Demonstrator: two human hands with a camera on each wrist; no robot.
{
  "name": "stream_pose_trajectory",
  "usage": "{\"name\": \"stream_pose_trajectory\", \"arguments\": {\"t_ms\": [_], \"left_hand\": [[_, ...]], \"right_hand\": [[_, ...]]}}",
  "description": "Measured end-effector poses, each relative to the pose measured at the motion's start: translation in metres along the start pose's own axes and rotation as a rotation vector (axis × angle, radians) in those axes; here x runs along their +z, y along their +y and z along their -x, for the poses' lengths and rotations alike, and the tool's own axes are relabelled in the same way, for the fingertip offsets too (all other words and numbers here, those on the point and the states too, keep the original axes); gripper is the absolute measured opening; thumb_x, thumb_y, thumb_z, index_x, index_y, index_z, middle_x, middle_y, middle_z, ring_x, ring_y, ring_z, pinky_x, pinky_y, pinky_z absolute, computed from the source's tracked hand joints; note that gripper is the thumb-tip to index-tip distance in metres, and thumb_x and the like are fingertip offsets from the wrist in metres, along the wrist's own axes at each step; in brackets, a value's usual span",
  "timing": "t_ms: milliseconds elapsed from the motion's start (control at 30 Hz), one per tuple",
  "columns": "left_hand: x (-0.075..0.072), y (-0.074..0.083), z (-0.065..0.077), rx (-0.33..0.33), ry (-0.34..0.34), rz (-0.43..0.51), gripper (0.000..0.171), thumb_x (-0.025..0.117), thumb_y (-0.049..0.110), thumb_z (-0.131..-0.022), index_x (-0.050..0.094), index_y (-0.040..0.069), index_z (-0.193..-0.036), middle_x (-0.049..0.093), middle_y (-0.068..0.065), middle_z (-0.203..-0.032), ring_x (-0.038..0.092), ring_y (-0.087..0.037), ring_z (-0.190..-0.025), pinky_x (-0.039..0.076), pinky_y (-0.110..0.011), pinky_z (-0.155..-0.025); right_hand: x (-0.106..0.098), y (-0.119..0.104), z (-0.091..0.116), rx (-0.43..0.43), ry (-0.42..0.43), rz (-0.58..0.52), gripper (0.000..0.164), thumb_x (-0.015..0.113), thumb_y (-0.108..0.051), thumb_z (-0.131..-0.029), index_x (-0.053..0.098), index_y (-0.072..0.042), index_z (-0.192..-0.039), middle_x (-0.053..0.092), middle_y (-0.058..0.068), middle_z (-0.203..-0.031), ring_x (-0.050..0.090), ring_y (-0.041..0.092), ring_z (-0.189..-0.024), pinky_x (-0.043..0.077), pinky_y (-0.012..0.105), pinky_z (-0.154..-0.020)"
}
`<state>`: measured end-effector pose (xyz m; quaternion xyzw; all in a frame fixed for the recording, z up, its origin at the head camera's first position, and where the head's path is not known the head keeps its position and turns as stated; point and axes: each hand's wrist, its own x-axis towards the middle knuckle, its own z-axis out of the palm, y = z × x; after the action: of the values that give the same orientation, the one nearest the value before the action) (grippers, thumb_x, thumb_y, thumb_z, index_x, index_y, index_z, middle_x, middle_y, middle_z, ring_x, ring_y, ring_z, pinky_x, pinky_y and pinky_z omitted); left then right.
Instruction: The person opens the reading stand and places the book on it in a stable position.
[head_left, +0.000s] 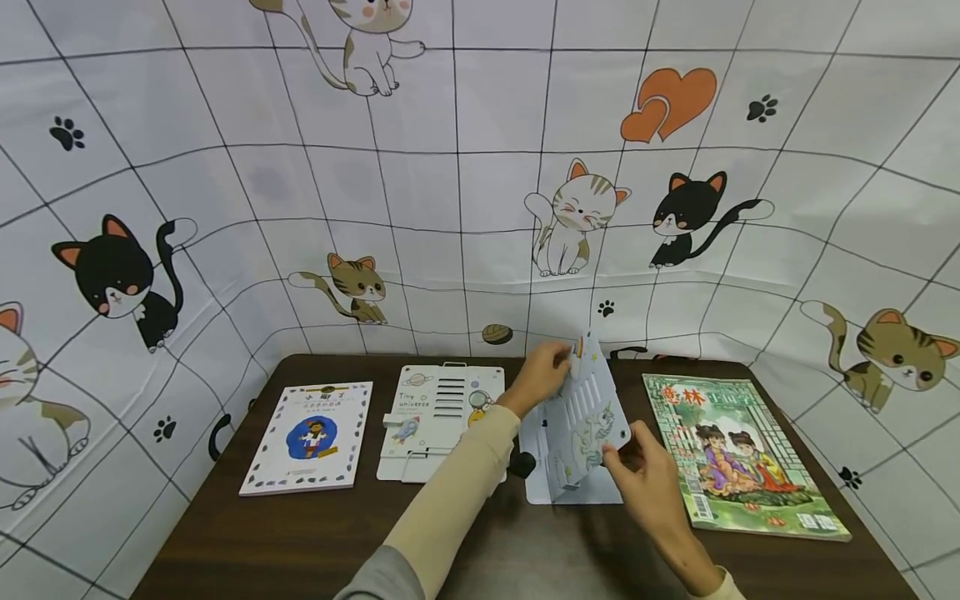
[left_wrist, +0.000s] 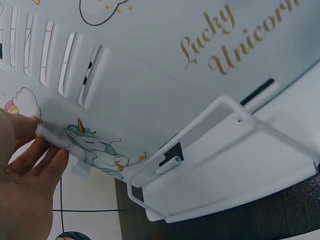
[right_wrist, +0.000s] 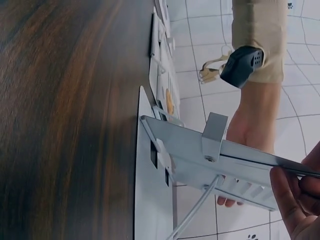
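A pale book stand [head_left: 585,408] printed with a unicorn stands partly unfolded on the table, its panel raised steeply over a flat base plate [right_wrist: 150,200]. My left hand [head_left: 542,379] grips the panel's far upper edge; the left wrist view shows its fingers [left_wrist: 55,165] at the edge beside the unicorn print. At the near right edge, the thumb and fingers of my right hand [head_left: 645,475] pinch the panel. In the right wrist view, a wire support [right_wrist: 197,207] slants between panel and base. "Lucky Unicorn" lettering [left_wrist: 240,37] shows in the left wrist view.
Left of the raised stand lies a flat "Tiny universe" book stand [head_left: 420,421]. A white book [head_left: 341,417] with a blue round picture is farther left. On the right lies a green magazine [head_left: 750,467]. A patterned cloth [head_left: 420,183] hangs behind the dark wooden table [head_left: 322,542].
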<state>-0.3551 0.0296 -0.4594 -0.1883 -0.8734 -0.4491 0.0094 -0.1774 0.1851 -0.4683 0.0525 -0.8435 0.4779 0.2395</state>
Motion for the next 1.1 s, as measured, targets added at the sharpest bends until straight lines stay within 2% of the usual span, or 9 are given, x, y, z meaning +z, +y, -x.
{"name": "stream_pose_trajectory", "arguments": {"t_ms": [200,467,567,633,767,833,933,1033,1100], "left_hand": [[-0.005,-0.003,0.003,-0.005,0.012,0.024,0.039,0.055,0.008,-0.111,0.057,-0.003,-0.148,0.064,-0.018,-0.143,0.063,-0.029,-0.134,0.053,-0.040,-0.112],[-0.012,-0.018,0.007,-0.044,0.131,0.047,0.033,0.061,0.005,-0.107,0.065,0.001,-0.140,0.071,-0.015,-0.132,0.068,-0.029,-0.125,0.057,-0.039,-0.105],[-0.016,-0.023,0.010,-0.053,0.171,0.063,0.029,0.064,0.003,-0.105,0.069,0.000,-0.134,0.074,-0.015,-0.126,0.070,-0.029,-0.119,0.058,-0.039,-0.101],[-0.019,-0.026,0.011,-0.052,0.196,0.074,0.026,0.066,0.002,-0.103,0.070,-0.001,-0.129,0.075,-0.016,-0.121,0.071,-0.030,-0.115,0.059,-0.039,-0.099],[-0.025,-0.033,0.014,-0.042,0.237,0.105,0.023,0.069,0.000,-0.100,0.071,-0.004,-0.123,0.075,-0.018,-0.115,0.072,-0.031,-0.109,0.060,-0.041,-0.095],[-0.027,-0.038,0.015,-0.039,0.242,0.118,0.022,0.070,0.000,-0.100,0.071,-0.004,-0.122,0.074,-0.018,-0.114,0.072,-0.031,-0.108,0.060,-0.040,-0.094],[-0.029,-0.044,0.017,-0.040,0.237,0.135,0.020,0.072,0.002,-0.100,0.071,-0.003,-0.120,0.074,-0.018,-0.113,0.071,-0.029,-0.107,0.060,-0.039,-0.095],[-0.031,-0.048,0.019,-0.053,0.227,0.172,0.019,0.072,0.004,-0.100,0.070,-0.002,-0.119,0.074,-0.017,-0.113,0.071,-0.029,-0.107,0.060,-0.039,-0.095],[-0.032,-0.048,0.021,-0.067,0.219,0.195,0.020,0.072,0.006,-0.101,0.070,-0.001,-0.120,0.073,-0.016,-0.114,0.070,-0.028,-0.107,0.060,-0.039,-0.094]], "right_hand": [[-0.009,0.005,-0.006,0.010,0.043,0.003,0.012,0.073,0.007,-0.091,0.064,-0.001,-0.094,0.072,0.007,-0.081,0.070,-0.002,-0.077,0.054,0.008,-0.068],[-0.020,0.029,-0.031,0.079,0.072,0.079,0.007,0.070,-0.001,-0.094,0.064,0.000,-0.098,0.072,0.013,-0.081,0.062,-0.013,-0.078,0.050,0.002,-0.070],[-0.023,0.036,-0.042,0.096,0.065,0.106,0.010,0.069,-0.003,-0.095,0.060,0.000,-0.095,0.073,0.017,-0.085,0.064,-0.008,-0.081,0.048,0.001,-0.070],[-0.026,0.040,-0.051,0.108,0.049,0.135,0.010,0.068,-0.005,-0.097,0.059,0.000,-0.096,0.074,0.018,-0.090,0.070,0.000,-0.084,0.047,0.000,-0.072],[-0.030,0.047,-0.072,0.123,-0.006,0.163,0.017,0.065,-0.011,-0.102,0.064,0.002,-0.114,0.075,0.022,-0.108,0.076,0.026,-0.100,0.044,-0.001,-0.076],[-0.031,0.052,-0.082,0.125,-0.037,0.181,0.022,0.063,-0.015,-0.105,0.062,0.003,-0.119,0.073,0.025,-0.113,0.074,0.035,-0.106,0.048,0.006,-0.079],[-0.031,0.060,-0.097,0.126,-0.071,0.193,0.030,0.060,-0.018,-0.109,0.059,0.006,-0.127,0.069,0.028,-0.120,0.070,0.041,-0.112,0.058,0.028,-0.091],[-0.027,0.068,-0.113,0.126,-0.069,0.190,0.037,0.058,-0.020,-0.110,0.058,0.008,-0.134,0.068,0.031,-0.123,0.069,0.045,-0.114,0.057,0.052,-0.096],[-0.023,0.071,-0.123,0.131,-0.051,0.187,0.038,0.057,-0.019,-0.109,0.058,0.009,-0.136,0.068,0.033,-0.124,0.069,0.046,-0.114,0.055,0.057,-0.098]]}}
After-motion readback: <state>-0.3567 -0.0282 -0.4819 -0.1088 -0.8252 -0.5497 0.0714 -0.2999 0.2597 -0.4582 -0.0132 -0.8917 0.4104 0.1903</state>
